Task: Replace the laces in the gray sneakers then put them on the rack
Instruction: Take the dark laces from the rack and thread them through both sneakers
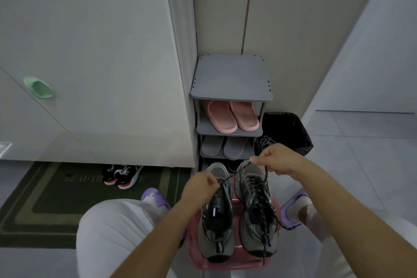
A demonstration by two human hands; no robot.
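Head view: rack (230,79) foot behind sneakers (248,232)

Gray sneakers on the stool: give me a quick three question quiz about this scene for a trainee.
1. True or false: the right sneaker is already laced.
2. What sits on the second shelf of the rack? A pink slippers; B black boots; C a folded towel.
3. Fill in: the left hand and right hand both pinch a dark ____.
Key: 1 true; 2 A; 3 lace.
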